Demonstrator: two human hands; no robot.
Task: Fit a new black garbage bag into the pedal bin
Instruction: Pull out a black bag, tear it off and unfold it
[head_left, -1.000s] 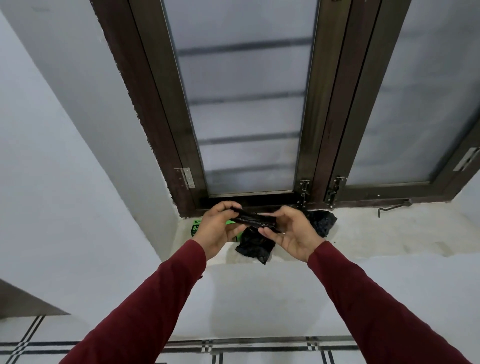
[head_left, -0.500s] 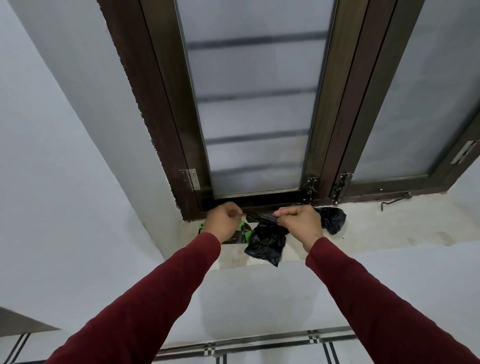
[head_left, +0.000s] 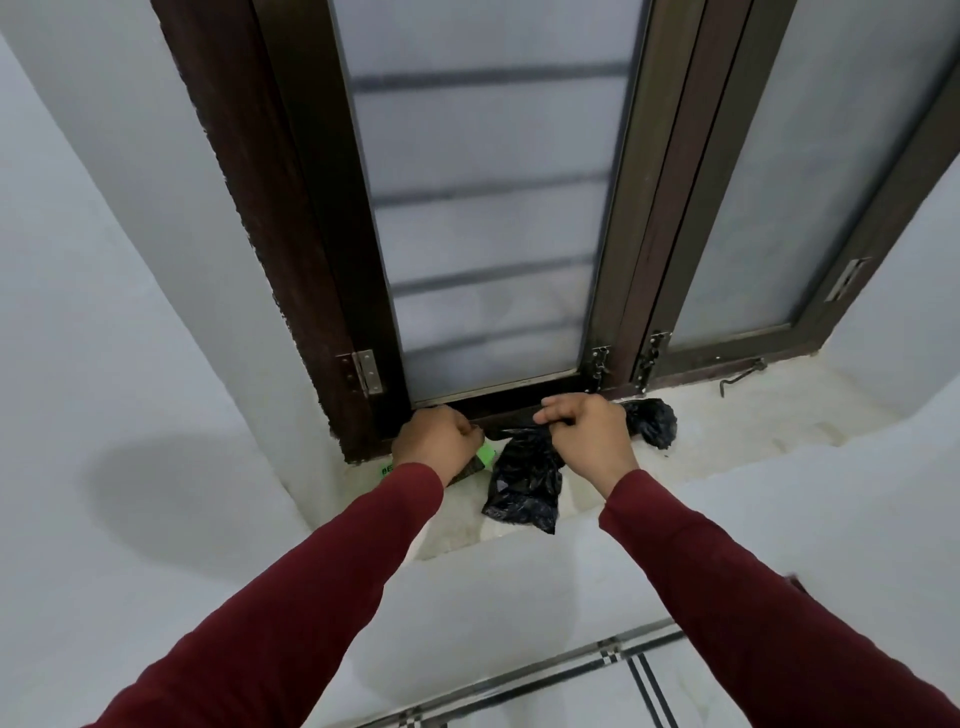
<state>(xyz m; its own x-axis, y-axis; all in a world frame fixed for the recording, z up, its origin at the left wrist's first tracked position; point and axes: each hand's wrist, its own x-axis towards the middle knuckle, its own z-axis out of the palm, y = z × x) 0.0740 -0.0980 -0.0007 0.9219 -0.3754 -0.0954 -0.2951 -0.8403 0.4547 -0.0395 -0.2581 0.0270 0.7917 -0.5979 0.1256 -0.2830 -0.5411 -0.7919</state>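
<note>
Both fists are closed on one thin black garbage bag (head_left: 524, 478), pulling a band of it taut between them. The left hand (head_left: 439, 439) has its fingers curled tight around the left end of that band, knuckles up; the right hand (head_left: 589, 434) pinches the other end between thumb and bent fingers. From the stretched band the remaining plastic hangs down in a crumpled, glossy, creased bunch whose lower corner rests on the window sill (head_left: 753, 431).

Nearest the camera, two dark red sleeves (head_left: 291, 613) of soft matte cloth run up from the bottom corners to the wrists. Below them lies a pale floor with thin dark inlaid stripes (head_left: 613, 654) crossing at small squares.

Further off, the sill is a rough, off-white, slightly stained ledge set into smooth painted walls. Just under the left hand a small bright green packet (head_left: 485, 457) shows, mostly covered. Behind the right hand a second black plastic bundle (head_left: 652, 423) sits on the sill, rounded and wrinkled; whether it joins the held bag I cannot tell.

Beyond stands a dark brown wooden window frame (head_left: 291, 234) with frosted panes (head_left: 488, 208), horizontal bars dim behind the glass. Metal hinges (head_left: 363, 371), latches (head_left: 597, 364) and a bent hook (head_left: 743, 374) lie along its base.
</note>
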